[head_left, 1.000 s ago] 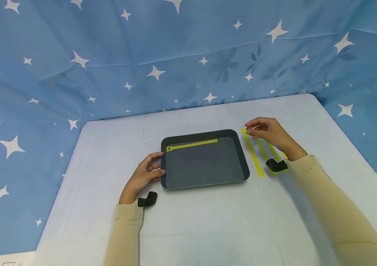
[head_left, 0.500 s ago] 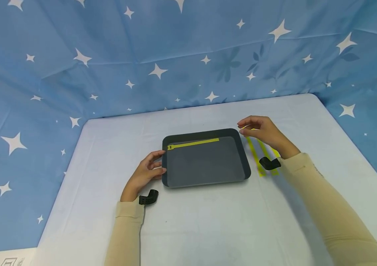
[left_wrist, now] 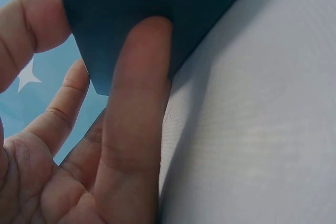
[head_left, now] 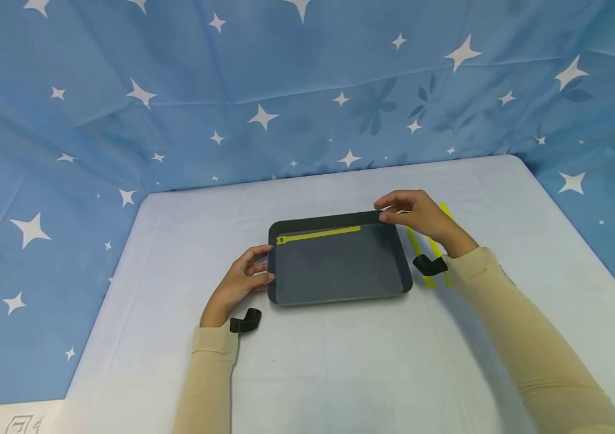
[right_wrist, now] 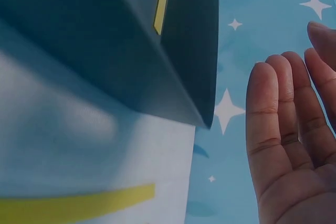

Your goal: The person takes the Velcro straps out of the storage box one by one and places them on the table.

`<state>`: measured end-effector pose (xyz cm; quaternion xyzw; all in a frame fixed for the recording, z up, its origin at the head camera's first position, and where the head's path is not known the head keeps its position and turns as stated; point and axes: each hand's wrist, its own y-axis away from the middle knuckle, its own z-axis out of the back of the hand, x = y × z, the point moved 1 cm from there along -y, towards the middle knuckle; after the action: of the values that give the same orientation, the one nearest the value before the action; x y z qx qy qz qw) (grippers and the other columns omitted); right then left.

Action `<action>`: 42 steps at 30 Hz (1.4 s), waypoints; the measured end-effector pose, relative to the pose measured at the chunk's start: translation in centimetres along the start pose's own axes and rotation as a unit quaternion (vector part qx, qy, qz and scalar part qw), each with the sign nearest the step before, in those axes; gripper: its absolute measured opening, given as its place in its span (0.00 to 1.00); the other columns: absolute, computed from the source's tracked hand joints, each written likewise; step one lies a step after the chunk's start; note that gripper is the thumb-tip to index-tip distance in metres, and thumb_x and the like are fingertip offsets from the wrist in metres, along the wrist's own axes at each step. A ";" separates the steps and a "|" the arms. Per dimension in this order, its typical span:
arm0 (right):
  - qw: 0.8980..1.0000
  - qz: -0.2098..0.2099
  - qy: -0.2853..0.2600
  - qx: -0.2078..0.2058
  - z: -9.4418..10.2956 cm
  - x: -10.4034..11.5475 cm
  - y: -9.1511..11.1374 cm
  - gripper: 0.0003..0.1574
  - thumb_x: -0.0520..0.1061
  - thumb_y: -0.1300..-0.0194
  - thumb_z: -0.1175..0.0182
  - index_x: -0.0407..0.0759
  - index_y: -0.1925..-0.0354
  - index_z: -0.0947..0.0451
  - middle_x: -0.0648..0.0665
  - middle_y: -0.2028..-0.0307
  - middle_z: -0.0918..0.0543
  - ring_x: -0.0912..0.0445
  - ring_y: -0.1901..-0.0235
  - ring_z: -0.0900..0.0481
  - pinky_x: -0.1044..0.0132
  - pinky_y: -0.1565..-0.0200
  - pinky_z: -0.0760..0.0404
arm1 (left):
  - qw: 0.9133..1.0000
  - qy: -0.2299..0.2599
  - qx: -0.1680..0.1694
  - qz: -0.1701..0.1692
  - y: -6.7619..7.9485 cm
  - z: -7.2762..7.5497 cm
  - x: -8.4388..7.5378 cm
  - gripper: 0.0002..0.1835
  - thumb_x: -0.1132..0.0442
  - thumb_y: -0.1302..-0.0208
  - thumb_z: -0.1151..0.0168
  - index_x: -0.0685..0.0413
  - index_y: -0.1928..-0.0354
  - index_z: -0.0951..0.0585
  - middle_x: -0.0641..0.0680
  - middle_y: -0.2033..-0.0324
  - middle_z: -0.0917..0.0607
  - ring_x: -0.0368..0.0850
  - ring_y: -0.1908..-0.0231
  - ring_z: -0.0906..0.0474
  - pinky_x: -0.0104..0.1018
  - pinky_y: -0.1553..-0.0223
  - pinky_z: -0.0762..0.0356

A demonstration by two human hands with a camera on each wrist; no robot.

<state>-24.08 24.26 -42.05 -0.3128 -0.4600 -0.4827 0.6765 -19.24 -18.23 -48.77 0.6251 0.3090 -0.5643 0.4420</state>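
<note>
In the head view, a dark grey rectangular tray [head_left: 340, 265] lies on the table. Along its back wall rests a thin yellow strap [head_left: 320, 235] with a slotted head at the left end. My left hand [head_left: 239, 280] touches the tray's left side; the left wrist view shows the thumb [left_wrist: 137, 93] lying straight against the outer wall. By the back right corner of the tray hovers my right hand [head_left: 418, 217], fingers extended and holding nothing, as the right wrist view [right_wrist: 294, 145] confirms. More yellow straps [head_left: 414, 242] lie right of the tray, partly hidden beneath my right hand and wrist.
A white cloth covers the table [head_left: 307, 361]. Behind and beside it hangs a blue curtain [head_left: 188, 72] with white stars. Black wrist cameras, left [head_left: 246, 320] and right [head_left: 429, 265], sit at the sleeve cuffs. A printed white sheet shows at the lower left.
My right hand has moved left from above the loose straps to the tray's back right corner. My left hand stays at the tray's left side. The view has shifted slightly.
</note>
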 end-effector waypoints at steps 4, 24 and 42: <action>1.000 -0.006 0.001 0.007 -0.5 0.1 -0.4 0.22 0.38 0.23 0.34 0.28 0.36 0.19 0.31 0.37 0.18 0.61 0.50 0.16 0.69 0.47 0.19 | 1.000 -0.004 -0.004 0.003 0.0 0.0 0.0 0.38 0.74 0.29 0.36 0.61 0.19 0.36 0.64 0.20 0.36 0.40 0.46 0.19 0.34 0.53 0.14; 0.999 0.001 -0.002 0.039 -3.0 0.3 -2.7 0.21 0.35 0.25 0.32 0.27 0.38 0.18 0.26 0.39 0.17 0.55 0.50 0.14 0.66 0.46 0.18 | 1.000 0.002 0.003 -0.007 -0.1 0.0 0.0 0.38 0.75 0.29 0.37 0.63 0.19 0.37 0.66 0.20 0.37 0.40 0.50 0.17 0.34 0.54 0.14; 0.998 0.009 -0.011 0.062 -5.4 0.0 -4.4 0.19 0.30 0.26 0.34 0.23 0.40 0.19 0.26 0.43 0.15 0.44 0.50 0.11 0.65 0.49 0.16 | 1.000 0.001 -0.003 0.005 -0.2 0.1 0.2 0.39 0.75 0.30 0.37 0.63 0.19 0.36 0.66 0.20 0.36 0.39 0.49 0.17 0.34 0.53 0.14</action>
<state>-26.48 18.13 -44.21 -0.2796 -0.4938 -0.4439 0.6935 -19.43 -18.23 -48.96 0.6261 0.3080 -0.5605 0.4460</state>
